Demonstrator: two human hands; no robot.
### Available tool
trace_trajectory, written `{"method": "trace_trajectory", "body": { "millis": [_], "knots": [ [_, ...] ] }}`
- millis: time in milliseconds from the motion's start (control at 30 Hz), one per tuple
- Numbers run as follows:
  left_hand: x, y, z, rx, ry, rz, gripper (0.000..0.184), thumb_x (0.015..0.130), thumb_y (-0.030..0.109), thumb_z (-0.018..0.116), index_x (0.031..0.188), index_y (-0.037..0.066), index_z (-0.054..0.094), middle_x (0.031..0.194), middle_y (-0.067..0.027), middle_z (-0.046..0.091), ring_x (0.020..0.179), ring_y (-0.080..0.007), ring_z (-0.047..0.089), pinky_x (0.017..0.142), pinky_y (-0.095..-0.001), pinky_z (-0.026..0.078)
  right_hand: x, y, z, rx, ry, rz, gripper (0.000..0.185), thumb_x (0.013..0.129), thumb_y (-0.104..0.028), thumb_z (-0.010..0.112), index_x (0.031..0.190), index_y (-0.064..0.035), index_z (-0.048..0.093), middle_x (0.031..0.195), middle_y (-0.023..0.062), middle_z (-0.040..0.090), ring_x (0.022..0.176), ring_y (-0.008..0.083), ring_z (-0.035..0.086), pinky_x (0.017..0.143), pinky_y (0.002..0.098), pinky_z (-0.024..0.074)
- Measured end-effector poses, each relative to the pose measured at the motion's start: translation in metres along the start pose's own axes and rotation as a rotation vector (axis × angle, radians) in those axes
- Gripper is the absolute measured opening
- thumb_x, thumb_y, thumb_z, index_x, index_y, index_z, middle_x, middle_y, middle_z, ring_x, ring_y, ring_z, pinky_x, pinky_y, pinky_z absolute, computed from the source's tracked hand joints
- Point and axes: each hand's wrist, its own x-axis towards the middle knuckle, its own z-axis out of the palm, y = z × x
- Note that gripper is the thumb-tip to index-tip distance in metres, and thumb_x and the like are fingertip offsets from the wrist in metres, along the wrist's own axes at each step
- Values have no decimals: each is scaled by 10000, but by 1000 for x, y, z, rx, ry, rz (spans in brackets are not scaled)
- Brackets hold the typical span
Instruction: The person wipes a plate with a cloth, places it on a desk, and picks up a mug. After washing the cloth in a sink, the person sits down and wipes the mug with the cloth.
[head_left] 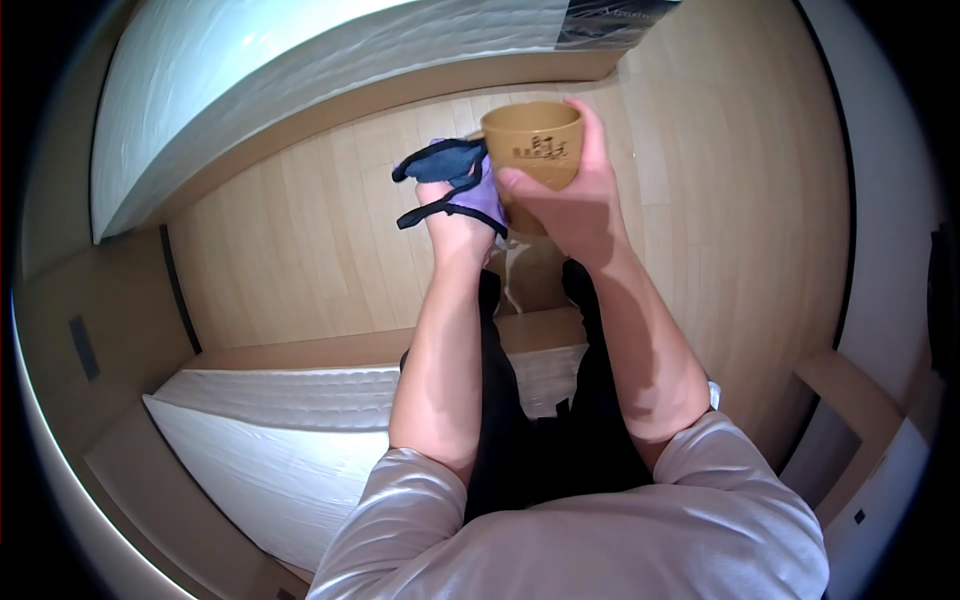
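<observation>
A tan cup (512, 138) with dark printed characters is held out in front of me, its wide mouth facing up and toward me. My right hand (578, 205) is closed round its right side, thumb across the front and fingers behind. In my left hand (437, 200) is a blue and purple cloth (487, 198) with black edging. The cloth is bunched over my fingers and presses against the cup's left side. Most of my left fingers are hidden by the cloth and the cup.
A plastic-wrapped mattress (330, 60) lies on a wooden bed base beyond my hands. I sit on the edge of another white mattress (280, 400). Between them is a light wood floor (300, 255). At the right stands a wooden-edged piece of furniture (850, 395) near the wall.
</observation>
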Motion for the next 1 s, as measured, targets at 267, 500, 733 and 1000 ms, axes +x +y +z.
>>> {"method": "trace_trajectory", "body": {
  "millis": [267,500,733,1000],
  "knots": [
    [-16,16,1,597,-98,11,169,834,-41,548,985,7,606,777,-173,676,680,-313,671,630,-388,538,9,-21,-21,-514,-258,200,840,691,-295,826,1326,64,410,1151,266,616,1069,339,628,897,386,518],
    [-16,0,2,541,-273,-172,138,933,3,481,1037,15,571,885,-100,681,754,-173,636,627,-347,523,16,-16,-40,-588,-378,289,804,731,-225,823,1375,14,405,1081,173,644,995,235,629,859,356,522],
    [-15,27,7,41,-262,-360,297,1016,219,404,1009,-30,567,825,-195,670,566,-314,681,403,-381,548,15,-10,-43,-374,-409,0,884,630,-209,857,1362,18,417,1254,225,574,1148,339,580,967,382,483],
    [-13,48,-3,83,-395,-474,301,1001,186,456,1116,-57,590,892,-214,688,621,-340,704,444,-398,578,10,-4,-35,-382,-347,-167,904,574,-30,862,1372,-47,438,1183,94,576,1074,192,570,917,333,497]
  ]
}}
